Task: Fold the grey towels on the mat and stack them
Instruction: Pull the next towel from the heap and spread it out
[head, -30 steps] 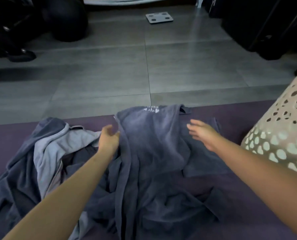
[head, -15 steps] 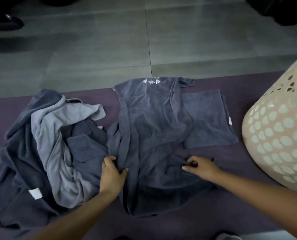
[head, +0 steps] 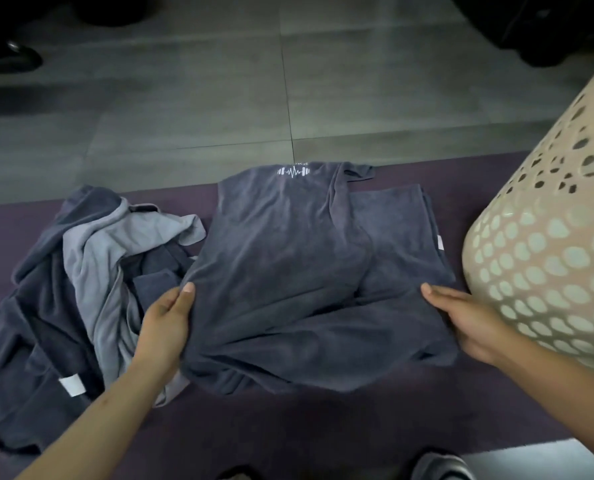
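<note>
Because both hands, the left hand (head: 165,318) and right hand (head: 468,322), pinch only the near edge of the grey towel (head: 288,265) on the mat (head: 323,427), its rumpled far half could bunch against the folded towel (head: 395,230) beneath.

Both forearms are bare to the frame's lower edge, with no sleeve in sight. The left hand (head: 165,325) and right hand (head: 470,322) carry no gloves; short nails show, and seemingly no rings.
</note>
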